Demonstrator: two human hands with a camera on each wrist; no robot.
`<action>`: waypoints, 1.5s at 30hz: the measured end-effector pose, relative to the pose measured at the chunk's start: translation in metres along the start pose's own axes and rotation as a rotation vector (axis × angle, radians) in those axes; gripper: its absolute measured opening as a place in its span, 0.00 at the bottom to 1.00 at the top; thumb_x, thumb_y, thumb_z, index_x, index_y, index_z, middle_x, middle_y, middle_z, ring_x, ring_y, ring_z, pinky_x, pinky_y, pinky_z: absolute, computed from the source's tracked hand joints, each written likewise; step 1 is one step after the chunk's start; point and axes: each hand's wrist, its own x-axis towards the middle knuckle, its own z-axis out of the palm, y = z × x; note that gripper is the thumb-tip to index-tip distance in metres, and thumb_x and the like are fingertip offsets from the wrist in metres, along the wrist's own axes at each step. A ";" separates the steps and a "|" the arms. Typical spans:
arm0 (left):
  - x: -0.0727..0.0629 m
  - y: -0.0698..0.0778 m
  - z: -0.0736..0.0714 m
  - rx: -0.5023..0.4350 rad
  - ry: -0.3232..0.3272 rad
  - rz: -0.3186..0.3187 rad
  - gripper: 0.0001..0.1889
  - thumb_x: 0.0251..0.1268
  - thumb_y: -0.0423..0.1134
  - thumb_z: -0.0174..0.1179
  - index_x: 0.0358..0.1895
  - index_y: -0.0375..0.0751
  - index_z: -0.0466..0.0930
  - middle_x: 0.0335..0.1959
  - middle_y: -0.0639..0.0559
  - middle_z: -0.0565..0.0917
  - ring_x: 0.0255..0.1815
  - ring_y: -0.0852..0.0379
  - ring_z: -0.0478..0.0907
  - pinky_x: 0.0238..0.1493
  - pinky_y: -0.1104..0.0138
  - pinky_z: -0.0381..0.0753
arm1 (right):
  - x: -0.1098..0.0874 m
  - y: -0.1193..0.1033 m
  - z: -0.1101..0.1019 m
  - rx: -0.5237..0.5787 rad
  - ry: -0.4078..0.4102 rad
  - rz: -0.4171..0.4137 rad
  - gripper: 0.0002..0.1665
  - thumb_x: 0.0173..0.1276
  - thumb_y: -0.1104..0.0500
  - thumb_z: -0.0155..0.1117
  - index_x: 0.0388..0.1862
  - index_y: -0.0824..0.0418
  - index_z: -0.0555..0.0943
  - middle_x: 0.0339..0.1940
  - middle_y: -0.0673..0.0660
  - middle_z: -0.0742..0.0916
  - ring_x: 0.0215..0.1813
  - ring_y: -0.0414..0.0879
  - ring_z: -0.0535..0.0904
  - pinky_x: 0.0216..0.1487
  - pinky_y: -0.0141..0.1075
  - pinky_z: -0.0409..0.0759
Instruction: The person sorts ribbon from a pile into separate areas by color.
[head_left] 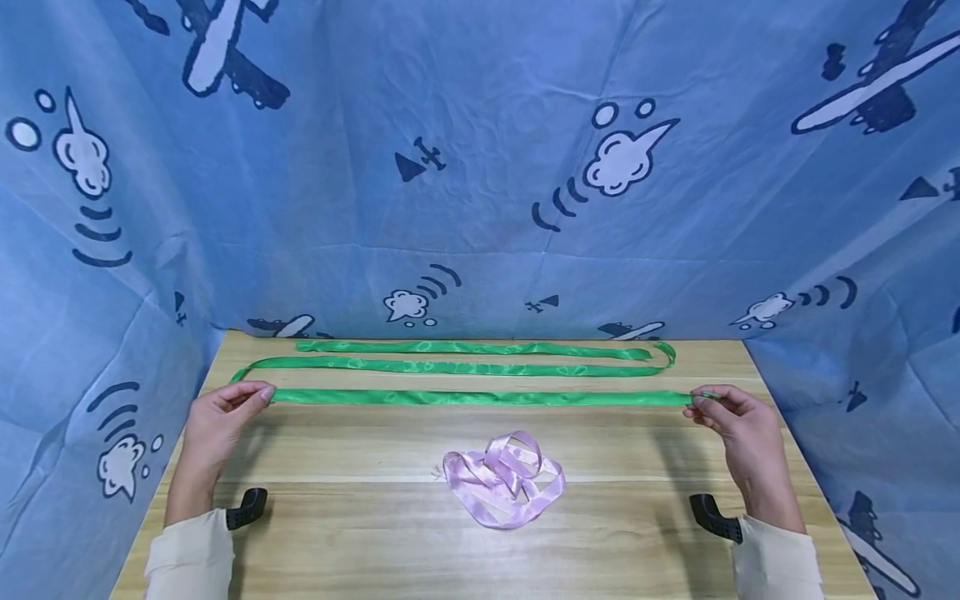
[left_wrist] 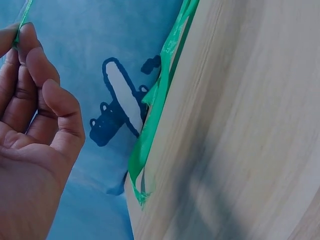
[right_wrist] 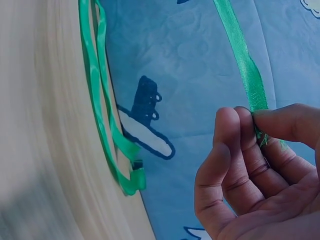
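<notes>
A length of green satin ribbon (head_left: 480, 398) stretches straight across between my two hands. My left hand (head_left: 217, 421) pinches its left end between thumb and fingertips, above the table's left side. At the other end, my right hand (head_left: 746, 437) pinches the ribbon, and frayed threads (right_wrist: 263, 141) stick out below the thumb in the right wrist view. Behind the held stretch, more green ribbon (head_left: 450, 367) lies on the table in two long rows. It curls at the right, and its left part passes near my left hand. Closer to me lies a loose tangle of lilac ribbon (head_left: 468, 500).
A wooden table (head_left: 360, 533) spreads beneath both hands. Blue cloth (head_left: 480, 208) printed with planes and clouds stands at the back and both sides. Black curved pieces (head_left: 251, 507) project beside the light sleeves (head_left: 191, 554).
</notes>
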 end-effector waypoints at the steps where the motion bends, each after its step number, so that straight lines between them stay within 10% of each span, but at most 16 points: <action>1: 0.000 0.000 0.000 -0.003 0.003 -0.002 0.08 0.73 0.37 0.68 0.47 0.39 0.90 0.34 0.79 0.85 0.38 0.76 0.82 0.43 0.80 0.82 | 0.000 0.000 0.000 -0.002 0.001 -0.003 0.07 0.75 0.70 0.64 0.41 0.63 0.87 0.32 0.47 0.89 0.32 0.38 0.89 0.38 0.27 0.86; 28: 0.041 -0.018 0.021 0.137 -0.069 -0.066 0.24 0.75 0.50 0.66 0.58 0.30 0.84 0.31 0.79 0.83 0.37 0.75 0.80 0.36 0.74 0.78 | 0.049 0.038 0.019 -0.353 0.001 0.159 0.05 0.77 0.65 0.61 0.40 0.61 0.83 0.24 0.37 0.87 0.30 0.34 0.83 0.34 0.31 0.80; 36: 0.053 -0.024 0.033 0.263 -0.086 -0.009 0.18 0.76 0.45 0.64 0.53 0.31 0.85 0.36 0.52 0.88 0.34 0.66 0.79 0.34 0.72 0.75 | 0.062 0.056 0.027 -0.445 0.034 0.215 0.08 0.77 0.64 0.61 0.46 0.70 0.81 0.25 0.41 0.85 0.32 0.37 0.79 0.34 0.33 0.80; 45: 0.062 -0.021 0.044 0.315 -0.091 -0.019 0.15 0.78 0.42 0.62 0.52 0.31 0.85 0.38 0.47 0.86 0.34 0.63 0.76 0.35 0.72 0.75 | 0.073 0.065 0.033 -0.473 0.023 0.271 0.10 0.77 0.63 0.60 0.49 0.71 0.81 0.27 0.45 0.84 0.31 0.39 0.76 0.34 0.33 0.80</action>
